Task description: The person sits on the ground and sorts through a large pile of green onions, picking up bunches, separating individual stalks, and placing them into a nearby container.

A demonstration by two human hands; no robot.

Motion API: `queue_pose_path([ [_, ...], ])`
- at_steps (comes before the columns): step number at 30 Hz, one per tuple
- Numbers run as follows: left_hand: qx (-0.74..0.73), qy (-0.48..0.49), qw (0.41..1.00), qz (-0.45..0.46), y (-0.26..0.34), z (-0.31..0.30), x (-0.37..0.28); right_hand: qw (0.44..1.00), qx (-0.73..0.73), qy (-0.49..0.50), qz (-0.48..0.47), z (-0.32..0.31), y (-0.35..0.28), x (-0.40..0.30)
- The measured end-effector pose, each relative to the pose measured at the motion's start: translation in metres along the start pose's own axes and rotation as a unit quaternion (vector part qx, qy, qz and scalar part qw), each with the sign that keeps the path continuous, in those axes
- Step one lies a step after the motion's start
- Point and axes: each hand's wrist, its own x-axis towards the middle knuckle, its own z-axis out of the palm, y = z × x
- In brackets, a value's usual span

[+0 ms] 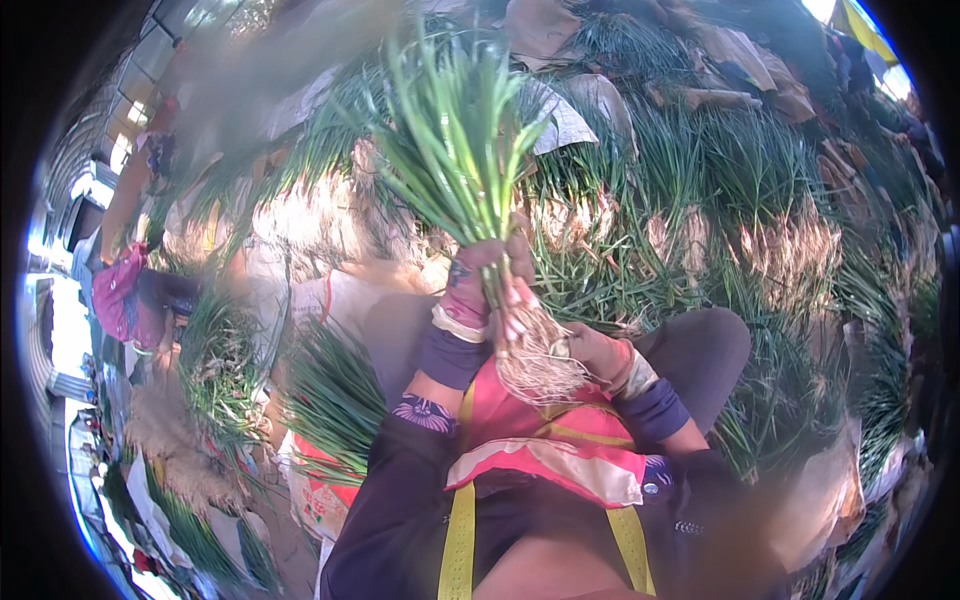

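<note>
My gloved left hand [480, 281] grips a bunch of green onions [480, 180] around the stems, above the white bulbs. The leaves fan upward and away from me, and the pale roots [536, 367] hang towards my lap. My gloved right hand [600, 356] is at the right side of the roots, its fingertips at their edge; whether it pinches any roots cannot be told. Beneath the roots lies a pink and red cloth [525, 420] with yellow trim across my lap. Both gloves are pinkish and soiled.
Rows of green onions [765, 172] with roots lie ahead and to the right. Loose green leaves [592, 281] lie before my knees. Another pile of green onions [337, 405] rests on a printed sack [319, 499] at my left. A person in a red top [124, 292] is at the far left.
</note>
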Motion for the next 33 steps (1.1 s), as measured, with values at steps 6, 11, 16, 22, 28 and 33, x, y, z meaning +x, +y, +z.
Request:
queue_pose_path([
  [6,0.000,-0.091,0.986,0.138,0.039,0.018,-0.006,0.975,-0.204,0.076,-0.056,0.020,-0.027,-0.024],
  [11,0.043,-0.112,0.977,0.174,0.104,0.006,-0.033,0.891,-0.098,0.106,-0.431,0.024,-0.060,-0.074],
  [16,0.010,-0.239,0.955,0.177,0.115,0.029,-0.064,0.853,-0.290,0.328,-0.285,0.014,-0.108,-0.039],
  [22,0.020,-0.393,0.912,0.121,0.125,0.020,-0.079,0.886,-0.372,0.140,-0.239,0.055,-0.103,0.085],
  [28,0.015,-0.319,0.935,0.156,0.102,0.023,-0.091,0.718,-0.601,0.001,-0.351,0.099,-0.104,0.178],
  [33,0.164,0.011,0.977,0.134,0.107,0.023,-0.138,0.934,-0.129,0.160,-0.291,0.051,-0.115,0.166],
])
